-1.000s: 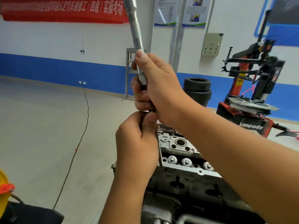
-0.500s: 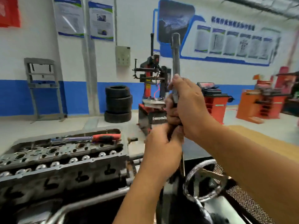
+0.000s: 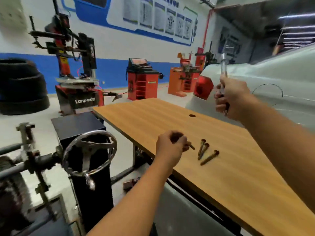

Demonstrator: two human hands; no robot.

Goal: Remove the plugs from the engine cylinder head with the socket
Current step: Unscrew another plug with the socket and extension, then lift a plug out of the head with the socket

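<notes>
Three removed plugs (image 3: 205, 151) lie near the table's (image 3: 238, 176) left edge. The left hand (image 3: 172, 147) pinches a fourth (image 3: 190, 146) there; dropped carelessly, it could roll off. The right hand (image 3: 233, 97) grips the socket wrench (image 3: 223, 68) upright.

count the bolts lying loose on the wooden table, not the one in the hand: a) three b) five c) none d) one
a: three rusty bolts lie loose on the wooden table, just right of the left hand, which holds another one.
</notes>
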